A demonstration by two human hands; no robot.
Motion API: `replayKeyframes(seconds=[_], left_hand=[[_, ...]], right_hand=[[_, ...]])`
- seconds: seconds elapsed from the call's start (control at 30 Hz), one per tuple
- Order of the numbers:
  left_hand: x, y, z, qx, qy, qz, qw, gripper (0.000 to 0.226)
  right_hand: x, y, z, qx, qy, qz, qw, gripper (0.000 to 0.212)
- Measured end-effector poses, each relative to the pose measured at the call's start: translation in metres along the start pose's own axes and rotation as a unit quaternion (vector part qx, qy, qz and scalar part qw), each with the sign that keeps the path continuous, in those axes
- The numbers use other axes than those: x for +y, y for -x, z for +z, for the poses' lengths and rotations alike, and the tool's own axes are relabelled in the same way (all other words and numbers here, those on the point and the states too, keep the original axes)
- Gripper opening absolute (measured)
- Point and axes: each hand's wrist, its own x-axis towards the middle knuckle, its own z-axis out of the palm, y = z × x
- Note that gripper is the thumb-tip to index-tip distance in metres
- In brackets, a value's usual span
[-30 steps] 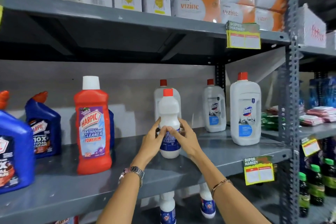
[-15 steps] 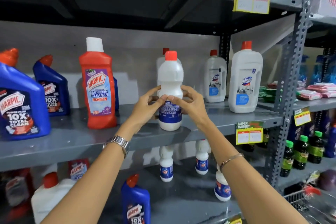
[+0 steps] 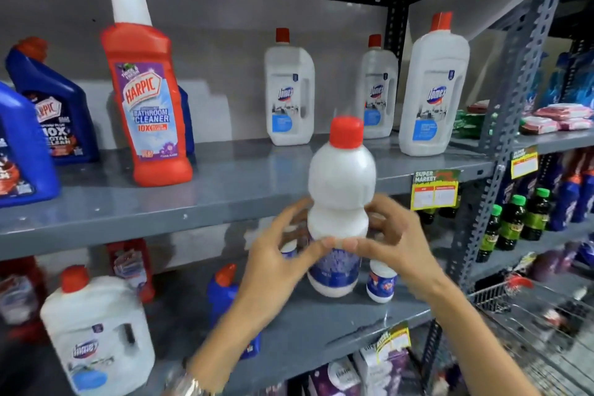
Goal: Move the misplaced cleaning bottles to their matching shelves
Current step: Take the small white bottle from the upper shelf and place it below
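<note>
On your far left stand blue Harpic bottles (image 3: pixel 54 106), then a red Harpic bathroom cleaner (image 3: pixel 146 96), upright on the grey shelf (image 3: pixel 225 190). Your left hand (image 3: pixel 273 264) and right hand (image 3: pixel 395 251) clasp the small white bottle (image 3: pixel 340 202) from either side: red cap, waisted body, blue label low down, held upright in front of the shelf's edge. Three white Domex bottles (image 3: pixel 432 90) stand behind it and rightward.
</note>
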Motion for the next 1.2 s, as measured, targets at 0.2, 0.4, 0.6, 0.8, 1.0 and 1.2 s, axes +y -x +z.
replayKeyframes(seconds=[0.2, 0.4, 0.6, 0.8, 1.0, 1.2], left_hand=[[-0.106, 0.031, 0.019, -0.008, -0.010, -0.129, 0.992, 0.057], [-0.190, 0.012, 0.021, 0.028, -0.042, -0.201, 0.978, 0.057], [-0.250, -0.005, 0.025, 0.028, -0.043, -0.238, 0.970, 0.054], [-0.285, -0.002, 0.028, 0.008, -0.065, -0.259, 0.964, 0.045], [-0.297, -0.005, 0.036, 0.017, -0.053, -0.243, 0.968, 0.048], [-0.296, -0.001, 0.039, 0.028, -0.058, -0.237, 0.969, 0.050]], right_hand=[[0.103, 0.035, 0.006, -0.041, -0.003, 0.125, 0.991, 0.053], [0.192, 0.008, 0.021, -0.070, 0.022, 0.192, 0.979, 0.058], [0.243, -0.015, 0.029, -0.094, 0.015, 0.245, 0.965, 0.061], [0.284, -0.007, 0.030, -0.093, 0.006, 0.265, 0.960, 0.066], [0.295, -0.011, 0.025, -0.111, -0.007, 0.269, 0.957, 0.064], [0.292, -0.002, 0.027, -0.097, -0.016, 0.263, 0.960, 0.062]])
